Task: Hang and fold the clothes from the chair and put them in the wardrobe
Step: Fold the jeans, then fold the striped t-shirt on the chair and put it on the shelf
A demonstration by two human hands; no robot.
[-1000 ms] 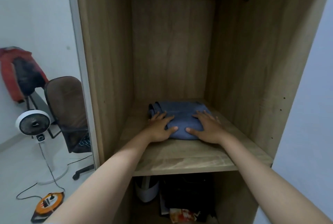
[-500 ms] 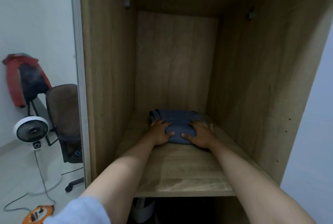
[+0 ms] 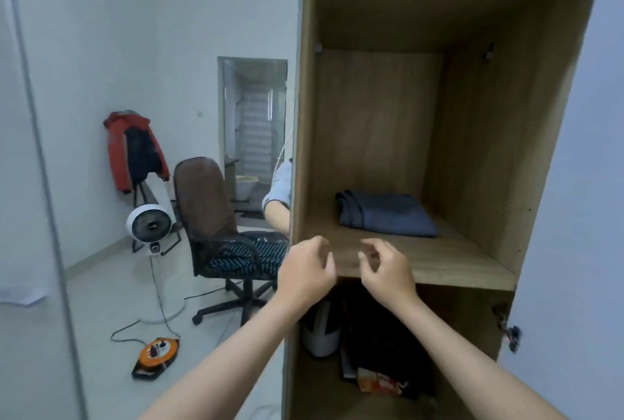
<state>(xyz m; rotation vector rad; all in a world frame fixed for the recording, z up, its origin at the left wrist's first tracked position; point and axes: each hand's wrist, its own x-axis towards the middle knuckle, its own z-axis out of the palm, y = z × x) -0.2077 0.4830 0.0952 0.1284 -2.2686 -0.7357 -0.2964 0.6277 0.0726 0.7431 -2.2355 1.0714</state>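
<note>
Left hand (image 3: pixel 305 272) and right hand (image 3: pixel 388 271): fingers loosely curled, grasping nothing, in front of shelf (image 3: pixel 439 267) edge | folded blue garment (image 3: pixel 385 213) lies flat on shelf toward the back, apparently stowed | striped clothes (image 3: pixel 246 254) remain on chair (image 3: pixel 209 217), presumably next | no legible writing.

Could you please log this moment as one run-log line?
folded blue garment: lying on wardrobe shelf | left hand: empty | right hand: empty | striped clothes: on chair
</note>
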